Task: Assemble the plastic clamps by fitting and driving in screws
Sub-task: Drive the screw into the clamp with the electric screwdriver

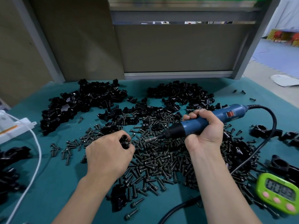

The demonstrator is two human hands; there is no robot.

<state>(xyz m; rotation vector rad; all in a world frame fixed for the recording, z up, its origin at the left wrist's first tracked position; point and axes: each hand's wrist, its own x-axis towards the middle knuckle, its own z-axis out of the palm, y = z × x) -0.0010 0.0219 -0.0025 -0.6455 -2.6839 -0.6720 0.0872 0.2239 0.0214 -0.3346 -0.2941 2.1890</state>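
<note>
We see a teal table cover (53,183) under glossy black clamp pieces (84,101) and dark-grey screws (155,160). Centre right, our screwdriver (210,120) is blue with a red switch (230,114) and a black cord (274,121). Lower right, the timer (278,193) is lime green with pink buttons (276,199).

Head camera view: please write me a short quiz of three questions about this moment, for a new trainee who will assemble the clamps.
1. What does the right hand grip? A. nothing B. the blue electric screwdriver C. the black clamp part
2. True or false: the screwdriver's bit is touching the black clamp part that the left hand holds.
3. Fill the gap: the green timer lies on the person's ___ side.
Key: 1 B. 2 false, a gap shows between the bit and the part. 3 right.
</note>
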